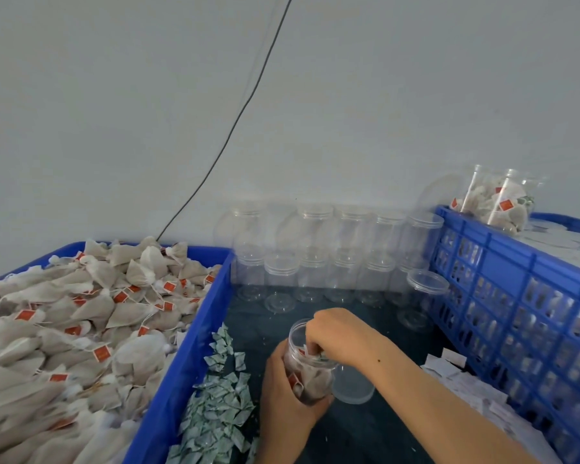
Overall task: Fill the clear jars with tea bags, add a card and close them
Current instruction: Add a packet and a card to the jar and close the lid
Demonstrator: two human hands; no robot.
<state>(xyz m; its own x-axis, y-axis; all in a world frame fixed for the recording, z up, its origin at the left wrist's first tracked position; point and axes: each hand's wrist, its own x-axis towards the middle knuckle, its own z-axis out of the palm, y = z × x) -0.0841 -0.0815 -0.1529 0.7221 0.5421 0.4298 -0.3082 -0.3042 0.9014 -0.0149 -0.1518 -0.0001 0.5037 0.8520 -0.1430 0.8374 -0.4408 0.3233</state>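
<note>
1. Left hand [283, 393], lower centre of the frame: fingers wrapped round the lower body of a clear jar [307, 363], holding it tilted above the dark table [365, 433].
2. Right hand [335, 333], just above and right of it: fingers curled down into the jar mouth, onto the tea bags [315, 380] inside. Fingertips hidden by the jar wall, so I cannot tell if they pinch a bag or only press.
3. Jar looks about half full of greyish bags; one red tag shows through the wall.
4. Clear lid [354, 385] lies flat on the table, touching the jar's right side, partly under the right forearm.
5. Left of frame: blue bin [188, 346] heaped with loose tea bags [81, 323], white strings, red tags.
6. Pile of small green-and-white folded sachets [221, 403] on the table along the bin's right wall, near the left hand.
7. Centre, against the wall: two stacked rows of empty clear jars [318, 262].
8. Right of frame: blue slatted crate [523, 296]; filled open jars [496, 199] stand at its upper far end.
9. White paper slips [462, 380] lie at the crate's foot, lower right.
10. Black cable [235, 122] runs diagonally down the wall, upper centre.
</note>
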